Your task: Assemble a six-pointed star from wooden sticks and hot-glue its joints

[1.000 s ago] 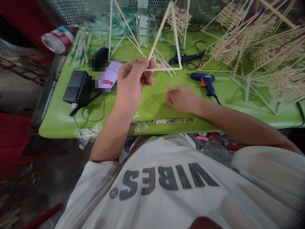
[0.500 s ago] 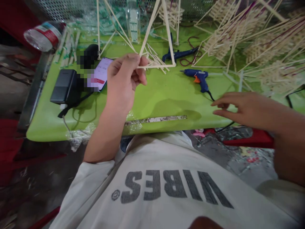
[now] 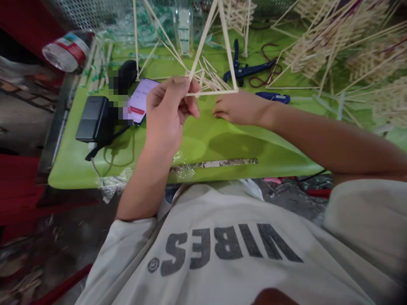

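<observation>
**What we are wearing**

We wear an off-white T-shirt [image 3: 241,271] with short sleeves that end above our elbows. Across the chest, dark grey block letters [image 3: 222,248] spell "VIBES", upside down from our view, with a small round emblem [image 3: 153,264] beside them. Our forearms and hands are bare.

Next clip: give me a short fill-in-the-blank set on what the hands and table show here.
1. The left hand pinches a corner of a ____-shaped stick frame.
2. The right hand rests on the ____-coloured table, below the frame's bottom stick.
3. A blue glue gun lies just ____ the right hand's wrist.
4. The lit phone lies on the table beside a ____ power bank.

Missing words: triangle; green; behind; black
</observation>
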Tool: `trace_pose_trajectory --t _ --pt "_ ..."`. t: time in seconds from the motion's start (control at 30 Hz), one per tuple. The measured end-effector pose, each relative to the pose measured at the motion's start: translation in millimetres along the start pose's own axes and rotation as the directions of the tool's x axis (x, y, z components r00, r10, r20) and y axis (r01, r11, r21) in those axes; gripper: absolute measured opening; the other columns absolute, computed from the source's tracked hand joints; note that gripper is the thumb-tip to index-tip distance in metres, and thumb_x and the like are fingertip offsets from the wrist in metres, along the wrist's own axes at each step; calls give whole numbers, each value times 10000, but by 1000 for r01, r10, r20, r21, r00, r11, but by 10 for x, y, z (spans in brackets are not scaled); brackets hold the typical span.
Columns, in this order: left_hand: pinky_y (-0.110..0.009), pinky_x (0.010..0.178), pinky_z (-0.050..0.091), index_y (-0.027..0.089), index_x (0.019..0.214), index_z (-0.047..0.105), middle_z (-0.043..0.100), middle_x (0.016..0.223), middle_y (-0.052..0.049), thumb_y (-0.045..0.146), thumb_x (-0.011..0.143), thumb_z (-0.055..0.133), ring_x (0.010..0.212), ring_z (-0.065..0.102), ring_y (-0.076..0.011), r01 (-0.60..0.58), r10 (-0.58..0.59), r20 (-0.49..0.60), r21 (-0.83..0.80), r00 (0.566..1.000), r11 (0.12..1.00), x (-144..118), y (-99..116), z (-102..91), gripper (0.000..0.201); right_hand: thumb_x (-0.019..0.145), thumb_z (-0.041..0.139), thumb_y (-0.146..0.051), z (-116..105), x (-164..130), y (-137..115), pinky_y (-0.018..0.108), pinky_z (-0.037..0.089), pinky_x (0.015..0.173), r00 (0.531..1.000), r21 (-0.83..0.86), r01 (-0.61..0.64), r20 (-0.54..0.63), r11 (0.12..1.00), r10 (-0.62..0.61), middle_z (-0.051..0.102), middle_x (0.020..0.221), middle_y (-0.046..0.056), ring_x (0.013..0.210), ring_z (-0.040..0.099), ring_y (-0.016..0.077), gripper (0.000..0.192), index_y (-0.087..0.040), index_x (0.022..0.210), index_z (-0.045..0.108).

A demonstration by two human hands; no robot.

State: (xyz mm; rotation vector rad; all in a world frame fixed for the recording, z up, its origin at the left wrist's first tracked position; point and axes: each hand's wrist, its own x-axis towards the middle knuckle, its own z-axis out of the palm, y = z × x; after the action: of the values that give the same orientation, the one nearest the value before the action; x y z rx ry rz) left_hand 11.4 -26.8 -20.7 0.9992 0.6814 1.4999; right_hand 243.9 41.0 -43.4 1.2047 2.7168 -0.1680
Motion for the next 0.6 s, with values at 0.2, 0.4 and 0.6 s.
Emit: trace_pose_trajectory --t 0.2,0.4,0.6 --pt "-253 561 540 239 825 858 831 916 -13 178 1130 727 585 658 -102 -31 34 59 -42 998 999 -8 -13 -19 338 1072 582 -92 -87 16 -12 477 520 985 995 -79 73 73 994 -68 823 1218 151 1089 731 326 265 -144 1093 841" --pt "-259 563 513 253 830 861 802 844 -2 194 1136 722 578 642 -109 -32 33 61 -12 998 999 -11 -5 -30 341 1046 499 -53 -255 84 -27 467 515 912 972 -234 194 174 953 -155 822 1274 150 1070 749 328 361 -158 1133 832" --pt "-274 583 486 208 820 855 712 758 -12 198 1138 703 584 608 -116 -12 11 25 15 1000 1000 -61 80 36 352 1077 627 -180 -226 201 34 454 496 965 967 -177 223 162 959 -196 835 1208 110 1060 680 257 170 -187 1039 792"
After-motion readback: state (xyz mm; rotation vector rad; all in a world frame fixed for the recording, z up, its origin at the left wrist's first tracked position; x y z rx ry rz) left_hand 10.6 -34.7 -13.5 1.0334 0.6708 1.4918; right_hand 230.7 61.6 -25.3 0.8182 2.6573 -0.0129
